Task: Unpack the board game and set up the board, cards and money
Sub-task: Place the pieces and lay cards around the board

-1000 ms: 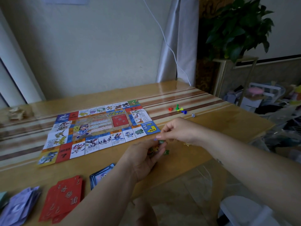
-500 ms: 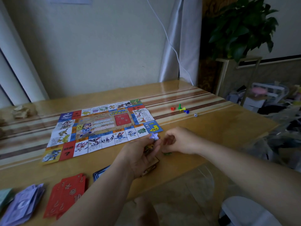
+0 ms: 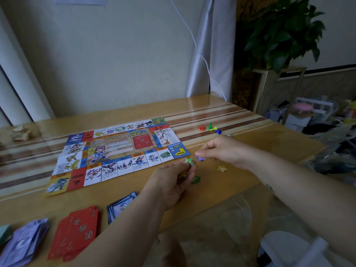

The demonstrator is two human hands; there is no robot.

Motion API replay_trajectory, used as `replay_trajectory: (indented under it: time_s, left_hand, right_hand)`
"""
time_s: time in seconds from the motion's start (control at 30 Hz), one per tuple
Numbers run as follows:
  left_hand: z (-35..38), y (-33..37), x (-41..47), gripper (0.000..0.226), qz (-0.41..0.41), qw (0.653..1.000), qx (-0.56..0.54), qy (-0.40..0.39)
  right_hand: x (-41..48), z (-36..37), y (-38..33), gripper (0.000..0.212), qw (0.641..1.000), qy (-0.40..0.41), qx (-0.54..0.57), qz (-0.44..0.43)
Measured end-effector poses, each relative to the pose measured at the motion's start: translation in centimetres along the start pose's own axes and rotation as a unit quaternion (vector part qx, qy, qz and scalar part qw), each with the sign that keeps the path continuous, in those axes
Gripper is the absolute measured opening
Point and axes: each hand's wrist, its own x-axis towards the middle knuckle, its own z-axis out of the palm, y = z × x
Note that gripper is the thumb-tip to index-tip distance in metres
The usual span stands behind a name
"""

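While the left hand (image 3: 171, 183) lifts a light green star token (image 3: 188, 161) pinched between thumb and fingertips, a few more small tokens sit cupped in its curled fingers, though they are too shaded to make out. The right hand (image 3: 221, 149) is just beside it and pinches a purple token (image 3: 200, 158) at its fingertips, close to the green one but not touching it. Both hands hover above the tabletop (image 3: 123, 184), near the front right corner of the board (image 3: 115, 153), which lies unfolded and flat with its blue arrow square nearest the hands. Two loose tokens lie on the wood under the hands: a yellow star (image 3: 222, 168) below the right wrist and a dark green star (image 3: 195, 179) beside the left fingers. Beyond the right hand, well apart from the board, stand four small pawns in a cluster, red (image 3: 201, 128), green (image 3: 210, 125), yellow (image 3: 214, 128) and blue (image 3: 218, 131), with a white die (image 3: 229, 134) just beside them. Near the front edge, left of the left forearm, a stack of blue cards (image 3: 120, 207) lies fanned a little, then a spread pile of red cards (image 3: 77, 234), then a loose heap of purple paper money (image 3: 25, 241) with a bit of teal money (image 3: 3, 234) at the frame's edge. A crumpled scrap of paper (image 3: 20, 132) rests at the far left of the tabletop, and a leafy potted plant (image 3: 283, 31) stands behind the far right corner.
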Motion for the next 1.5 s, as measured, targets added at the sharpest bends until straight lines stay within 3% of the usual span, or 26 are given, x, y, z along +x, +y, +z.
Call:
replay_trajectory:
  time_s: [0.1,0.2,0.33,0.4,0.5,0.67,0.9,1.13,1.2,1.3,1.43,1.5]
  left_hand:
    - [-0.2,0.2,-0.1,0.012,-0.001,1.000,0.001,0.006]
    - [-0.1,0.2,-0.2,0.012,0.001,1.000,0.003,0.008]
    - [-0.1,0.2,-0.1,0.013,-0.001,1.000,0.001,0.011]
    - [-0.1,0.3,-0.1,0.014,-0.002,1.000,-0.002,0.013]
    - [0.3,0.3,-0.2,0.010,-0.009,1.000,-0.010,0.014]
    - [0.2,0.6,-0.6,0.021,-0.026,1.000,-0.005,0.001]
    - [-1.2,1.7,-1.0,0.019,-0.013,0.999,-0.033,-0.035]
    - [-2.4,2.2,-1.3,0.025,0.004,0.998,-0.040,-0.052]
    - [-2.3,2.0,-1.3,0.024,0.006,0.998,-0.032,-0.057]
    - [-1.8,1.5,-1.1,0.023,0.001,0.998,-0.025,-0.064]
    - [-0.3,0.5,-1.1,0.022,-0.002,0.997,0.009,-0.081]
    - [0.5,0.1,-1.0,0.024,0.000,0.997,0.025,-0.078]
  right_hand:
    - [-0.2,-0.3,0.7,0.006,0.997,-0.003,-0.073,0.002]
    - [-0.5,0.8,1.7,0.014,0.989,-0.014,-0.150,-0.005]
    - [0.0,1.5,2.6,0.014,0.960,0.064,-0.270,-0.041]
    - [0.1,1.0,1.9,0.010,0.970,0.110,-0.209,-0.062]
    - [-0.4,0.7,-0.3,0.027,0.994,0.061,-0.073,-0.061]
    - [0.3,1.9,-0.9,0.013,0.997,-0.008,-0.071,-0.035]
    - [0.7,1.6,-0.6,0.007,0.998,0.032,0.049,-0.006]
    - [-0.3,2.8,0.3,0.006,0.994,-0.025,-0.101,0.014]
    - [-0.2,2.9,0.2,0.008,0.990,0.030,-0.136,-0.015]
    - [-0.3,1.7,-0.7,0.018,0.994,0.082,-0.069,-0.037]
    - [-1.1,0.8,-1.4,0.020,0.997,-0.040,-0.056,-0.034]
    - [-1.1,0.4,-1.0,0.014,0.997,-0.053,-0.044,-0.027]
